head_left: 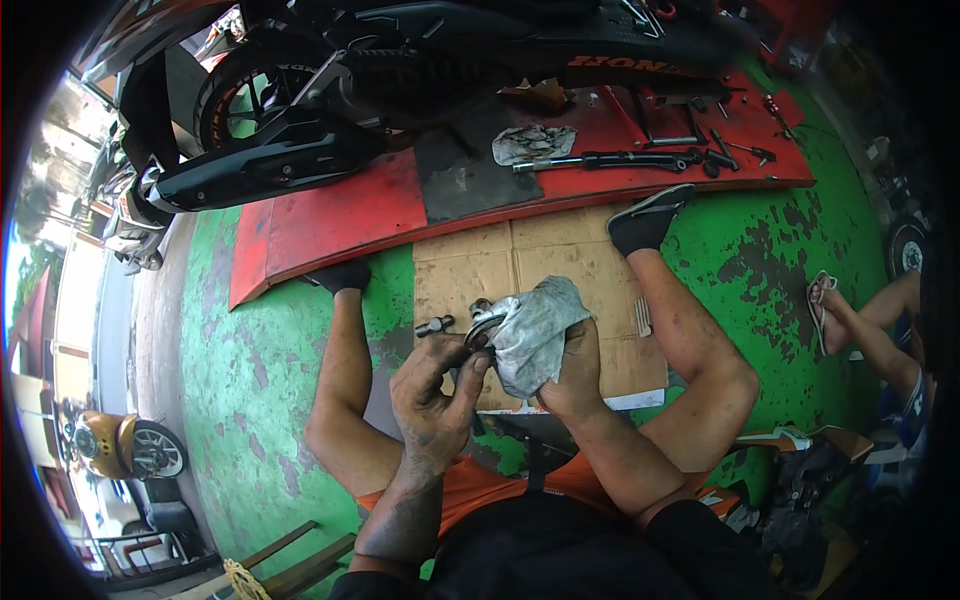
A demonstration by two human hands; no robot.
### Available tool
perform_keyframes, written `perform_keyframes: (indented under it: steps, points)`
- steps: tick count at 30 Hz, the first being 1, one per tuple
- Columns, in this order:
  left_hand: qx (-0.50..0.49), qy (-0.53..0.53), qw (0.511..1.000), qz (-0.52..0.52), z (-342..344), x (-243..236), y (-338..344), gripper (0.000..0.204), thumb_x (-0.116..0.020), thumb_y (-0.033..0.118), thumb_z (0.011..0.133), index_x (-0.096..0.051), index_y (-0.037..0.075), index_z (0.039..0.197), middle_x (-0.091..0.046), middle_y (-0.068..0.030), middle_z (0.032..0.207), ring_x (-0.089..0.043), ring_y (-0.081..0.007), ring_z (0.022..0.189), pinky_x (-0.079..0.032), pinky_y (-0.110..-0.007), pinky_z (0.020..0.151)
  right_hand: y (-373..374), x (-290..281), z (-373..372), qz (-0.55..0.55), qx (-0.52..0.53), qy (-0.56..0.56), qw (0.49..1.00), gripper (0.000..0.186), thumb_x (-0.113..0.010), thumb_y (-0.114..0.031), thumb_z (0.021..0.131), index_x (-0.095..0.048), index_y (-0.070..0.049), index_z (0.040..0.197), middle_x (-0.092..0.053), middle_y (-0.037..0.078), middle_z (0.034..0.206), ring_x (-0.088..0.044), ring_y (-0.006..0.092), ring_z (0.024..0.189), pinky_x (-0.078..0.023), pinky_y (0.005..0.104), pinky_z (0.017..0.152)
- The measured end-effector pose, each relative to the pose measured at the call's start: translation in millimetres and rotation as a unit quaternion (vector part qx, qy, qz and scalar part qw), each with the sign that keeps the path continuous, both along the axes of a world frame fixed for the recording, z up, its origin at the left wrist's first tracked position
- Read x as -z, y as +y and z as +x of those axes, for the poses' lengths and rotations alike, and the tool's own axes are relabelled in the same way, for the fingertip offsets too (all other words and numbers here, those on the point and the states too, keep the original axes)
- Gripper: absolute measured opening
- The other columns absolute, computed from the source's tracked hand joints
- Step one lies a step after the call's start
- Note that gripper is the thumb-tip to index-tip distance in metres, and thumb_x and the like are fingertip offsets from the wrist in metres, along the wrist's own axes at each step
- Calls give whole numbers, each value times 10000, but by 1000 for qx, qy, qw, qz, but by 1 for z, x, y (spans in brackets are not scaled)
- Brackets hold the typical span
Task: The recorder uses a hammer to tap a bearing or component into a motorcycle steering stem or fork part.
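Note:
My left hand (435, 400), darkened with grime, is closed with thumb and fingers on a curved metal part (483, 326) at the centre of the view. My right hand (572, 375) grips a crumpled grey-white rag (535, 335), which wraps against the right side of that metal part and hides some of it. Just left of my hands, a short metal tool or part (434, 326) lies on a flattened cardboard sheet (625, 290) between my legs.
A red lift platform (330, 222) carries a black motorcycle (270, 160), a shock-absorber-like tube (600, 162), tools and another rag (532, 142). At right are another person's legs (860, 340) and motorbike parts (830, 450). A yellow motorcycle (110, 440) stands at left.

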State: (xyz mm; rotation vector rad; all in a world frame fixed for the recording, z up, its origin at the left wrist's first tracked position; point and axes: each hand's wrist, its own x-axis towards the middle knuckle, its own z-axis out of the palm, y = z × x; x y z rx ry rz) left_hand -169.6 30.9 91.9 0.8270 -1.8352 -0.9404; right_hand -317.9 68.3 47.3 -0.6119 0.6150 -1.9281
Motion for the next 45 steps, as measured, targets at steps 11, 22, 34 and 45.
perform_keyframes:
  steps: [11, 22, 34, 45]
  points:
    - [-22, -105, 989, -97, -4, -15, 0, 339, -739, -58, 655, -669, -47, 987, -677, -155, 898, -684, -291, 807, -544, -350, 723, 9, -14, 0, 41, -57, 127, 989, 536, -742, -49, 868, -486, 16, 1334, -638, 99, 1198, -644, 162, 1086, -520, 324, 959]
    - [23, -143, 973, -181, -9, -19, 3, 346, -711, -73, 624, -658, -28, 963, -659, -143, 898, -667, -313, 814, -542, -374, 709, 14, 3, 13, -31, 121, 341, 932, 539, -752, -49, 851, -472, 46, 1302, -621, 155, 1197, -635, 264, 1102, -505, 363, 954]
    - [32, -142, 970, -192, -16, -5, 2, 253, -793, -18, 715, -679, -6, 941, -678, -131, 889, -670, -283, 800, -540, -365, 703, 1, 13, 18, 21, 68, 42, 997, 482, -494, -134, 1038, -356, -50, 1492, -560, 61, 1204, -594, 143, 1074, -512, 303, 941]
    - [58, 136, 964, 220, 6, 5, -4, 237, -716, 151, 939, -653, -60, 1026, -634, -87, 951, -637, -167, 808, -525, -303, 733, -25, 37, -27, 0, -62, -120, 991, 366, -452, -329, 1058, -521, -40, 1272, -584, 174, 1311, -614, 240, 1113, -528, 366, 946]
